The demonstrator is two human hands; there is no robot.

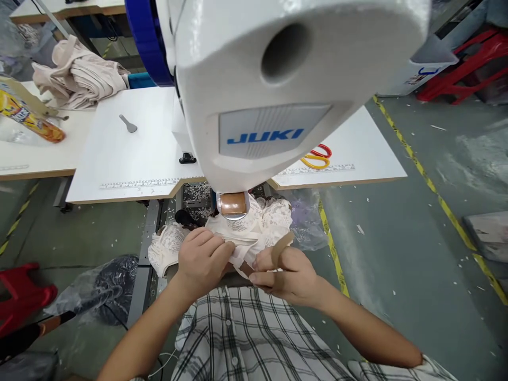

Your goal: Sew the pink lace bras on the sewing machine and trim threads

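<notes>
A white lace bra [273, 214] lies bunched below the head of a white sewing machine [254, 95] marked JUKI. My left hand [204, 259] is closed on the near edge of the bra, thumb pressed against the fingers, and one lace cup [169, 246] hangs out to its left. In my right hand [288, 275] the fingers are bent around a tan strip [281, 247], which loops up over them. Part of the strip's lower length is hidden by the fingers. Just above the bra sits the machine's round metal-rimmed part [233, 205] with a brownish face.
The white tabletop [130, 143] carries printed rulers, a small grey tool [128, 124] and red-and-yellow-handled scissors [317, 157]. Folded beige fabric [79, 74] and a yellow snack package [29, 114] are at left. Red stools [476, 63] stand on the floor. A plastic bag [307, 219] hangs right of the bra.
</notes>
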